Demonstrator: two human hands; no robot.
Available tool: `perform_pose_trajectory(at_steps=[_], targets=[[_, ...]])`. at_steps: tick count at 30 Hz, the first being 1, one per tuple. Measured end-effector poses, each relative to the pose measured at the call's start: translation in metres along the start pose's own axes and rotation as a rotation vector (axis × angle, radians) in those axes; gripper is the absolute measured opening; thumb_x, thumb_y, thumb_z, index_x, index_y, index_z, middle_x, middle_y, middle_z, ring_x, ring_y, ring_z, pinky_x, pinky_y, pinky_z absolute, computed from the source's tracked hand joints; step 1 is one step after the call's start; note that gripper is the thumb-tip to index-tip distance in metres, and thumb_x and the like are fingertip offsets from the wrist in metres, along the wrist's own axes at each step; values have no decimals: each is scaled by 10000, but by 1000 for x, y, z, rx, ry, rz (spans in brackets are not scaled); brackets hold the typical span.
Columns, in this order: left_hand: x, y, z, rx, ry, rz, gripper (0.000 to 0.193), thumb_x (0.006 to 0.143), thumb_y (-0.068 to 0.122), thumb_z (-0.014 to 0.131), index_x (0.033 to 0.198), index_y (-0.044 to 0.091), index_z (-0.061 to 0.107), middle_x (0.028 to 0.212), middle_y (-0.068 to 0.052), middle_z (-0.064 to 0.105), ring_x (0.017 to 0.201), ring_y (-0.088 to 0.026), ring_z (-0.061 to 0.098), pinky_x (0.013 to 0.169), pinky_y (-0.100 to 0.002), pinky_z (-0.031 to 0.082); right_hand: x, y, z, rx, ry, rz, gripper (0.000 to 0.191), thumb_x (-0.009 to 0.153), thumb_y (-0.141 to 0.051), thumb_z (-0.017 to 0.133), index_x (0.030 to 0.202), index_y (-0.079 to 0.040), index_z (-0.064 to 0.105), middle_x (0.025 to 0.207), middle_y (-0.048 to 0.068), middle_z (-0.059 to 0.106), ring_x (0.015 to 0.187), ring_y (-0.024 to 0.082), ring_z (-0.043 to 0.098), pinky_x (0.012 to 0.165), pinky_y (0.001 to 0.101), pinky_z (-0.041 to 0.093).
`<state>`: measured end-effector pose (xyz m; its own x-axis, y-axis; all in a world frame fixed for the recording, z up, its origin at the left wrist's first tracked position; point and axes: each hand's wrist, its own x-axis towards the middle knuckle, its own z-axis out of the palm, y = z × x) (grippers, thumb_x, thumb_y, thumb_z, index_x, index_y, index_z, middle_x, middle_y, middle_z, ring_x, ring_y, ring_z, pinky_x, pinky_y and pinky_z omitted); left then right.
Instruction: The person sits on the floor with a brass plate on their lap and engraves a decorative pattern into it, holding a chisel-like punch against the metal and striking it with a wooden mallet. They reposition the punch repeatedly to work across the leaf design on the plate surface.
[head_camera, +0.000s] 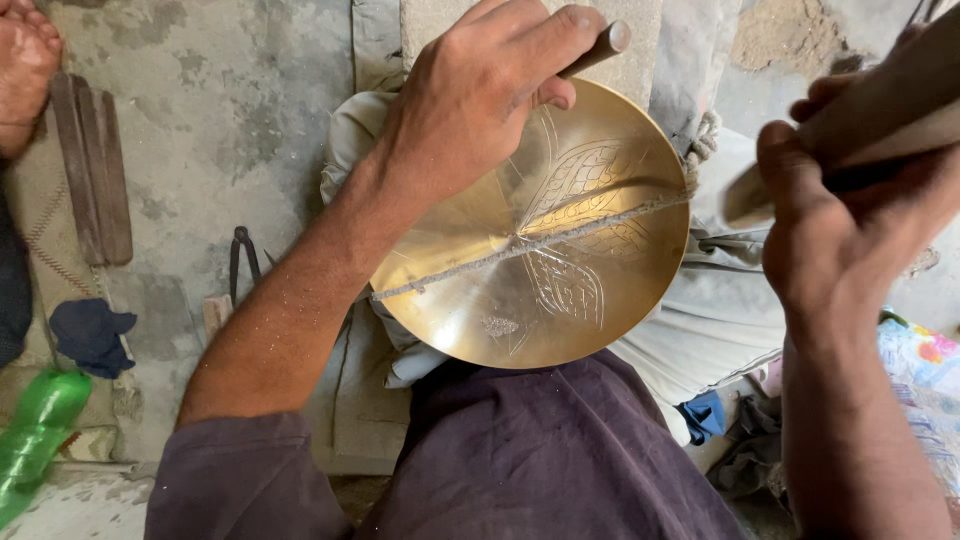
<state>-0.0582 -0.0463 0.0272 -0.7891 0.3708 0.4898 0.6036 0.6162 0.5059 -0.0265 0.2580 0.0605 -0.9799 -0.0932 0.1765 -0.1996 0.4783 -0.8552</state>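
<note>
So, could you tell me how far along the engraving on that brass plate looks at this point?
Roughly half done, I would judge. The brass plate already carries leaf-like shapes filled with cross-hatching on its right half. In hand: the left hand sets a chisel on the plate's upper edge, while the right hand holds a wooden mallet raised. A cord runs across the plate. The left and lower areas remain plain.

Left hand (480, 95) grips chisel (595, 48) over brass plate (560, 290); right hand (840, 215) holds mallet (880, 105).
</note>
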Motion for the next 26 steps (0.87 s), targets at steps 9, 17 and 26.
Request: perform_pose_trajectory(at_steps=[9, 17, 26], targets=[[-2, 3, -6, -18, 32, 17, 427, 942, -28, 780, 1315, 72, 599, 1069, -85, 680, 993, -267, 679, 844, -399, 583, -2, 20, -6, -177, -108, -211, 558, 953, 183, 474, 1501, 96, 411, 1306, 191, 573, 1233, 333, 590, 1115, 401, 510], [-7, 2, -4, -89, 6, -44, 433, 968, -76, 727, 1344, 90, 590, 1118, -93, 693, 1002, -249, 713, 839, -373, 597, -1, 44, -11, -72, -155, -167, 394, 1001, 177, 481, 1379, 69, 523, 1349, 183, 576, 1249, 297, 595, 1089, 367, 507], [-8, 1, -5, -58, -30, -54, 484, 962, -95, 697, 1401, 93, 612, 989, -98, 724, 861, -199, 733, 755, -367, 576, 0, 67, -36, -363, -189, -190, 408, 1000, 172, 481, 1387, 41, 471, 1319, 223, 592, 1200, 267, 620, 1023, 302, 524]])
